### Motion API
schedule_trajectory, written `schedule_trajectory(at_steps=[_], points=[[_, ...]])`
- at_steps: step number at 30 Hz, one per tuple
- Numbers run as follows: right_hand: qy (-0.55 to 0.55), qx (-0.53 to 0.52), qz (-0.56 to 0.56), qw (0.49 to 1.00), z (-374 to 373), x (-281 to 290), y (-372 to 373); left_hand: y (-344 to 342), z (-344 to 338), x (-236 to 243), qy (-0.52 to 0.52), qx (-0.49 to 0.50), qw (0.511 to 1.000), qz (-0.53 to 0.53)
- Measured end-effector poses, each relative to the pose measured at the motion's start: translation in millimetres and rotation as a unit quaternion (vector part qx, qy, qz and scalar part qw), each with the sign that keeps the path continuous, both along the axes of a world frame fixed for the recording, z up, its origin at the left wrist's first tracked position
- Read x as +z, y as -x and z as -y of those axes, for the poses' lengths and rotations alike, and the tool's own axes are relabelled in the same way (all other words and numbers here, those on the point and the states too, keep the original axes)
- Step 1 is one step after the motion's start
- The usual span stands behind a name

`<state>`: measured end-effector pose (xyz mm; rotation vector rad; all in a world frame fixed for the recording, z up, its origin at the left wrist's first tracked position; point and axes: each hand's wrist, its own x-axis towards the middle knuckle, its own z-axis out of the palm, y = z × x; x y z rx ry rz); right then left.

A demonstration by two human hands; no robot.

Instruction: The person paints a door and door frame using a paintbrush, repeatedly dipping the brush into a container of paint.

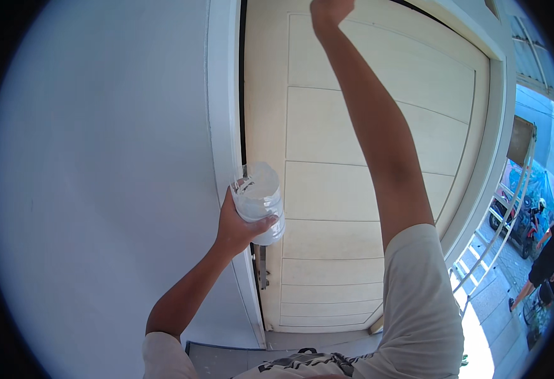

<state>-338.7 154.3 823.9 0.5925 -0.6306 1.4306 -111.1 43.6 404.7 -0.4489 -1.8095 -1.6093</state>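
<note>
A left hand [234,224] grips a clear, open-topped plastic cylinder with whitish sides [264,205] before a cream panelled door [334,196]; the right hand [332,10] is raised high.

The cylinder sits beside the narrow dark gap [243,120] between door and white frame [225,95]. The right hand is cut off at the top, so its grip cannot be told. Flat door panelling spreads between the arms; a smooth pale-blue wall [112,164] fills the left hand's outer side. Well right of the raised arm, a paved street [503,316] holds a person in dark clothes [550,259].
</note>
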Motion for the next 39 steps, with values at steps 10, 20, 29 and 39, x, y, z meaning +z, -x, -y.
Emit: schedule_trajectory(at_steps=[10,20,29,39], points=[[-0.261,-0.125,-0.040,0.956,-77,14,36,9,-16,5,-0.003,-0.012,1.000,-0.019],[0.091,0.042,0.181,0.978,-244,-19,95,4,-12,1,0.003,-0.001,1.000,0.004],[-0.250,-0.076,-0.069,0.963,-31,-22,18,21,-24,-7,0.016,-0.028,0.999,-0.004],[-0.264,-0.241,-0.001,0.934,-243,11,83,27,-46,-12,0.005,-0.061,0.998,-0.012]])
